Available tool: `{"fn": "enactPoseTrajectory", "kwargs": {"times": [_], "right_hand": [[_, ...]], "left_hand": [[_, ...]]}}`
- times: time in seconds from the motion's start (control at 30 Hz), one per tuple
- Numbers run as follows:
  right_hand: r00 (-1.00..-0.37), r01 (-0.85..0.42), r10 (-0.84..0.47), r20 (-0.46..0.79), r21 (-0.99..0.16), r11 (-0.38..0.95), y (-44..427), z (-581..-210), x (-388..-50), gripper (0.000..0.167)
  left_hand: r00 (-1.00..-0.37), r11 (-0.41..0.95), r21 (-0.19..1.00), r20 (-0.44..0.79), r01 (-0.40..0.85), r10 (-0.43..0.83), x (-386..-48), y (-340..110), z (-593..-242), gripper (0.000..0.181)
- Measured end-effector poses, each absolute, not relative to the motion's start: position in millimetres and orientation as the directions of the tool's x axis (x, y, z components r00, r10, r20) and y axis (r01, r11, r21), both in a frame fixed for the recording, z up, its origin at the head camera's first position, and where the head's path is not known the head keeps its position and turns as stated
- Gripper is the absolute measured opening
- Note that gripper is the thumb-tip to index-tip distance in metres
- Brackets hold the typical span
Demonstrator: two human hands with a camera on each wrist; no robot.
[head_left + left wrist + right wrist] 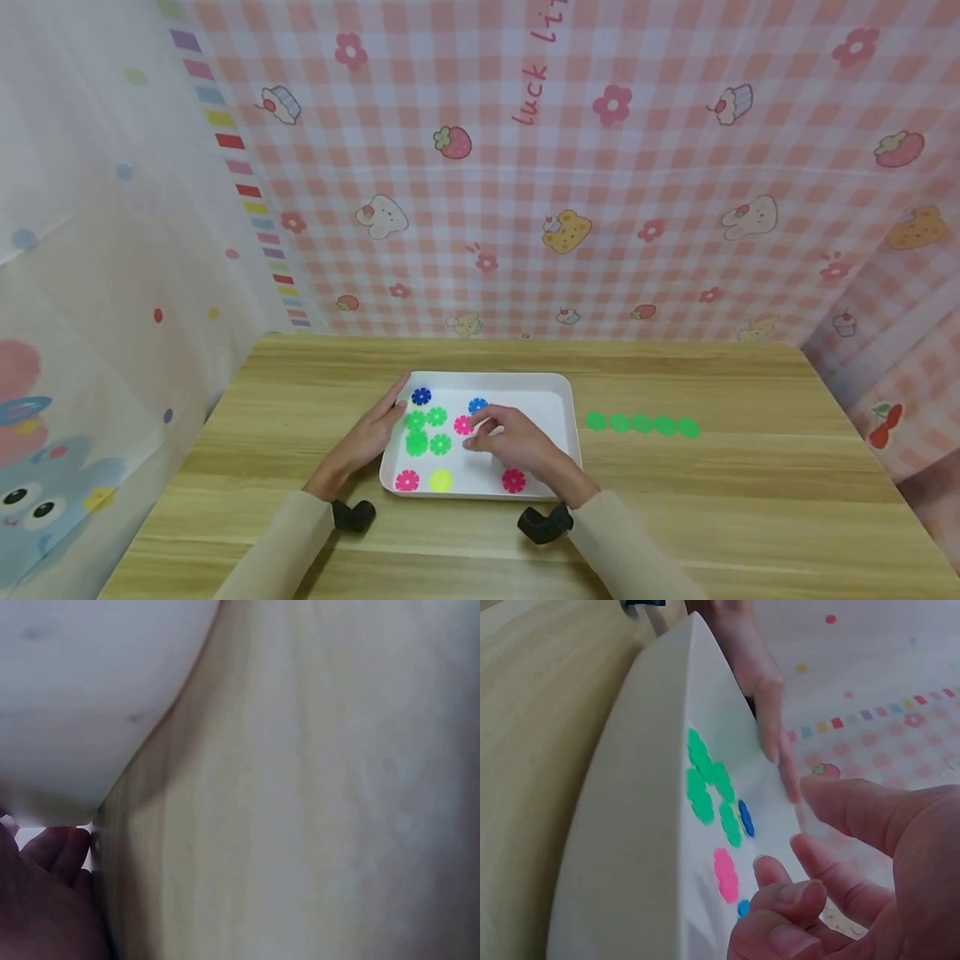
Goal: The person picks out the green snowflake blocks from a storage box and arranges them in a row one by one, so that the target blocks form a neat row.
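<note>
L hand [372,433] at L side of white rectangular plastic tray [540,404], grip narrow on its rim. R hand [510,437] over tray's middle, grip partly wide: thumb & index tips apart, nothing btwn. Nearest the tips: pink notched round plastic disc [462,425], lying in tray; can't tell if touching. Bright-blue notched disc [477,406] just beyond it. Cluster of green notched discs [440,444] in tray's L half, dark-blue notched disc [422,396] behind. Near edge, L to R: deep-pink disc [407,481], yellow disc [441,481], red-pink disc [513,481]. Wood-grain tabletop [750,500] R of tray: row of 5 green discs [642,423]. Pink-white checked cloth [510,183] behind.
</note>
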State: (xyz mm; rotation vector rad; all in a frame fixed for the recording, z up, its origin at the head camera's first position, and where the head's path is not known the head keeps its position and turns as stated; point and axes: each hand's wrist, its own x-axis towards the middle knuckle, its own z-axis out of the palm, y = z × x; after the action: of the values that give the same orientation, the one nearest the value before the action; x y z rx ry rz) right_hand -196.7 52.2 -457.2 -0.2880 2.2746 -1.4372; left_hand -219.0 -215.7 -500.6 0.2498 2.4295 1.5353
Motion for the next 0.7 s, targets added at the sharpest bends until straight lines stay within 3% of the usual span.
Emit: {"fn": "enactPoseTrajectory", "kwargs": {"times": [0.3, 0.7], "right_hand": [[-0.887, 0.048, -0.38, -0.26, -0.873, 0.486, 22, -462, -196, 0.036], [-0.912, 0.036, -0.324, -0.252, -0.837, 0.547, 6, -475, -199, 0.033]], "left_hand": [[-0.949, 0.435, 0.9, -0.139, -0.003, 0.281, -218, -215, -499, 0.053], [-0.951, 0.432, 0.902, -0.136, -0.003, 0.278, -218, -216, -499, 0.053]]}}
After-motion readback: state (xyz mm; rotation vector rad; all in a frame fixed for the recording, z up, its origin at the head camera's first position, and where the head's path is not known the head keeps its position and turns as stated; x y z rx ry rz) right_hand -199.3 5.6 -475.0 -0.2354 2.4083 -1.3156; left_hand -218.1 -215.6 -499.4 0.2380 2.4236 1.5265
